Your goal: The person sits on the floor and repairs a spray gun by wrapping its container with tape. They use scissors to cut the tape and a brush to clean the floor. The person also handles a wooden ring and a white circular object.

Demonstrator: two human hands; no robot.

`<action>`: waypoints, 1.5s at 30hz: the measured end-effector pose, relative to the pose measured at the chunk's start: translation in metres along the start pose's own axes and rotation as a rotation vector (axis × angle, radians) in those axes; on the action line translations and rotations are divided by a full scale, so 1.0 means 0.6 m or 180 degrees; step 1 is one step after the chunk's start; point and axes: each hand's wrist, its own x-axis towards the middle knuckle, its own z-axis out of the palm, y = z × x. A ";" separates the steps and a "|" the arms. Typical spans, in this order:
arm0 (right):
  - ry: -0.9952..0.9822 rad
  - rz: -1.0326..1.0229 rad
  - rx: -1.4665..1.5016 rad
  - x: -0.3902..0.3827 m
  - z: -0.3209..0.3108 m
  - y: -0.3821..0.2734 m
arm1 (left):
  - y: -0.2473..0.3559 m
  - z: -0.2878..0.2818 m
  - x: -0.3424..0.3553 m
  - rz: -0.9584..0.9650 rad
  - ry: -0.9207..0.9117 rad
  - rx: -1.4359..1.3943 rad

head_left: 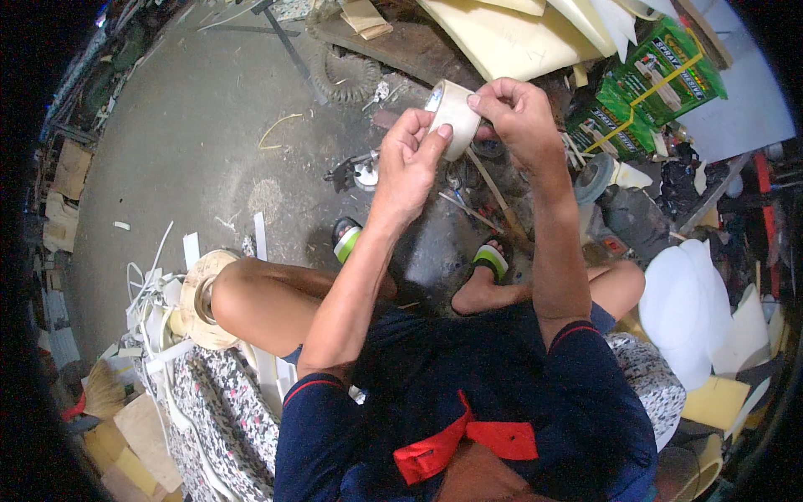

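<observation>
A wide roll of pale packing tape [457, 115] is up in front of me, above the floor, its ring seen at an angle. My left hand [410, 163] is closed on the roll's left side, thumb on the outer face and fingers around the edge. My right hand [525, 125] is closed at the roll's right side, its thumb pressed on the tape's surface and the fingers curled behind. Whether a loose tape end is pinched there is too small to make out.
Yellow foam sheets [519, 42] lie at the far side beside green spray adhesive boxes [661, 79]. White round foam pieces [686, 309] are at the right. Speckled foam [226, 402] and a large cream-coloured roll [205, 301] are at my left. A coiled hose [347, 79] lies on the floor.
</observation>
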 end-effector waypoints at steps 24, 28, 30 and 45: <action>0.0563 0.1064 0.1823 0.031 0.214 0.214 | -0.172 -0.143 0.042 0.0090 0.2246 0.2264; -0.0321 0.1437 0.1621 0.027 0.214 0.224 | -0.167 -0.143 0.057 -0.0148 0.2199 0.1846; -0.0450 0.1218 0.1765 0.049 0.214 0.224 | -0.165 -0.148 0.069 -0.0170 0.2208 0.1769; 0.0550 -0.0626 -0.3454 0.521 0.108 0.380 | -0.095 -0.380 0.065 -0.0823 0.1675 0.2576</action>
